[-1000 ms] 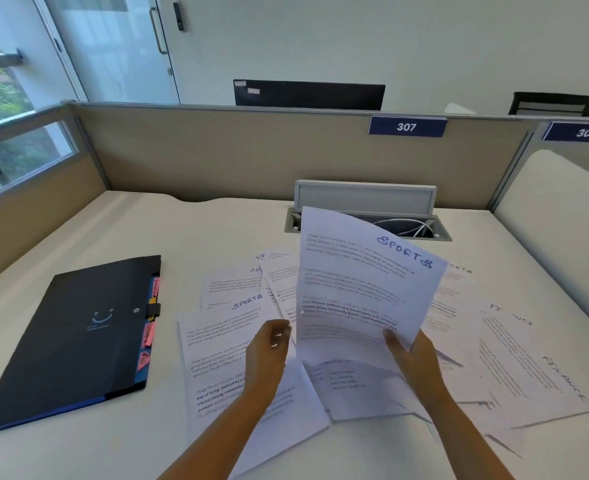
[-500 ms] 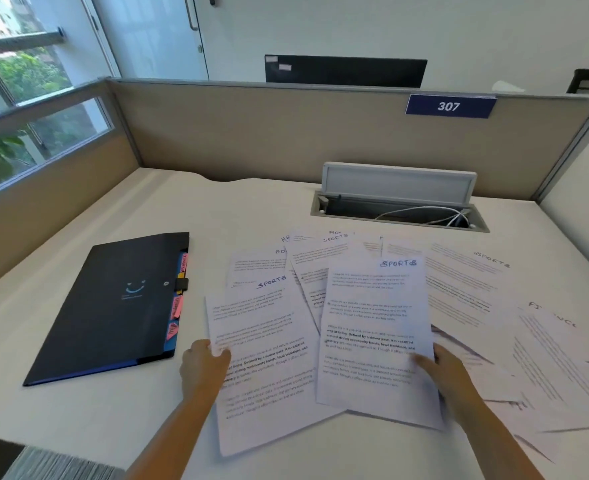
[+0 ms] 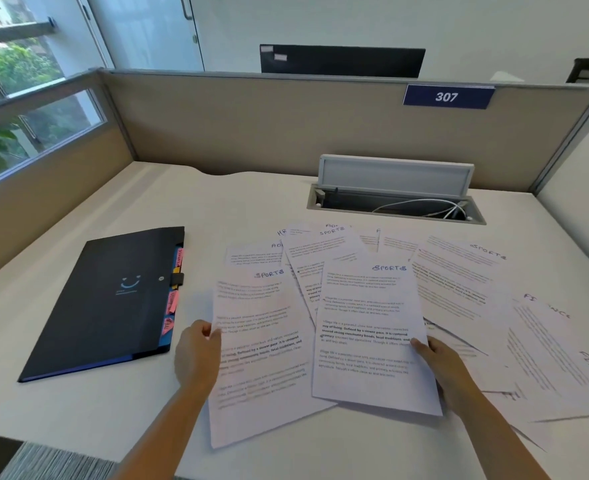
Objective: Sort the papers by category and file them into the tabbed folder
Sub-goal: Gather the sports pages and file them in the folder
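White worktop; closed tabbed folder lies left, papers fanned right. Left hand pinches one SPORTS sheet at its edge; right hand pinches another SPORTS sheet. Best to stack matching headers, edges squared, before opening the folder.

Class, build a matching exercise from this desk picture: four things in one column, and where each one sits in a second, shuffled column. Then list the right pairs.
Things
1. tabbed folder
2. left hand
3. right hand
4. FINANCE sheet

Places
A. far right of the paper spread
B. closed, left of the papers
C. holds the left edge of a SPORTS sheet
D. holds the right edge of the middle SPORTS sheet

Pairs: 1-B, 2-C, 3-D, 4-A
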